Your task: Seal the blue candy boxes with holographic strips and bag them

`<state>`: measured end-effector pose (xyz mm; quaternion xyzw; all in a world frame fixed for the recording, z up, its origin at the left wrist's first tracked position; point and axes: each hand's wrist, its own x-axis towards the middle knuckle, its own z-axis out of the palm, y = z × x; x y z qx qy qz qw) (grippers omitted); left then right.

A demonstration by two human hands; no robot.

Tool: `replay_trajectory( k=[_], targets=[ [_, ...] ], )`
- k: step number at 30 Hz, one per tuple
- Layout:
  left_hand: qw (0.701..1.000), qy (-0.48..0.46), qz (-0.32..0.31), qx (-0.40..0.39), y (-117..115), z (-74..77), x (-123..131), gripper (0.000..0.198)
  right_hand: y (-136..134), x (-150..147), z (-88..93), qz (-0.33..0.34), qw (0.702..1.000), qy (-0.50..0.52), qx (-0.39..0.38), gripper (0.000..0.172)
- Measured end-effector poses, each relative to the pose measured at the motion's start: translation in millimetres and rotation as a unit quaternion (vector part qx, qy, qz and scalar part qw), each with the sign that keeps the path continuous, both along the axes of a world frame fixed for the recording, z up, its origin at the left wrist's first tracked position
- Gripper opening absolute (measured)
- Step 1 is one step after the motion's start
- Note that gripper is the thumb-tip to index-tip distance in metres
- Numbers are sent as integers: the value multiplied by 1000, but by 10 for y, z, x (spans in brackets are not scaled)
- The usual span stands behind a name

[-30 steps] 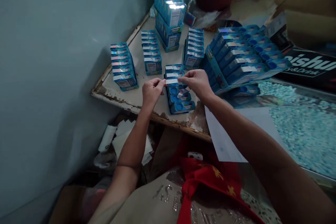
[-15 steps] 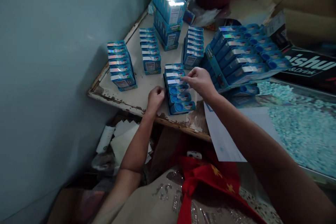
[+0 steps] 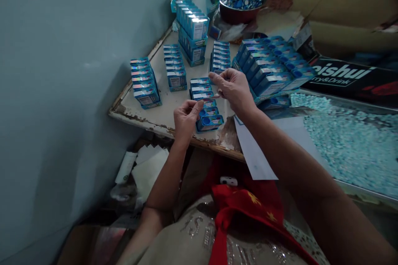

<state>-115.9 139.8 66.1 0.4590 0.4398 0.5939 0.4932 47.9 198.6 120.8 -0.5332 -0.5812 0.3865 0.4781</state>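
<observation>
A short row of blue candy boxes (image 3: pixel 209 122) stands in front of me, lettered "Caramelo". The farther boxes have a white strip across the top; the nearer ones show bare blue tops with a round mark. My left hand (image 3: pixel 187 118) is at the row's left side, thumb and forefinger pinched over a middle box; what they hold is too small to make out. My right hand (image 3: pixel 233 89) is above the row's right side, its fingers closed on a thin pale strip (image 3: pixel 215 97) that reaches toward the left hand.
Similar rows stand on the worn white table (image 3: pixel 124 107) at left and behind, one a taller stack (image 3: pixel 192 33). At right are a large box group (image 3: pixel 270 66), a paper sheet (image 3: pixel 259 157) and a tray of pale blue pieces (image 3: pixel 351 145). A red pot (image 3: pixel 241 12) stands behind.
My left hand has come up and right, from beside the row to over a middle box. My right hand stays above the row, thumb now lower. The view has shifted slightly.
</observation>
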Motion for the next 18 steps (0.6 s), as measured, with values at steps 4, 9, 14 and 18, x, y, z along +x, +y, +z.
replay_trajectory(
  k=[4, 9, 14, 18],
  targets=[
    [998, 45, -36, 1, 14, 66, -219, 46, -210, 39, 56, -3, 996, 65, -68, 52],
    [986, 159, -51, -13, 171, 113, -422, 36, -288, -22, -75, -48, 997, 26, -62, 38],
    [981, 178, -65, -39, 320, 15, -454, 31, -236, -102, -263, -73, 996, -36, -37, 30],
    [984, 155, -70, -60, 349, -77, -470, 29, -212, -114, -366, -87, 994, -67, -28, 27]
  ],
)
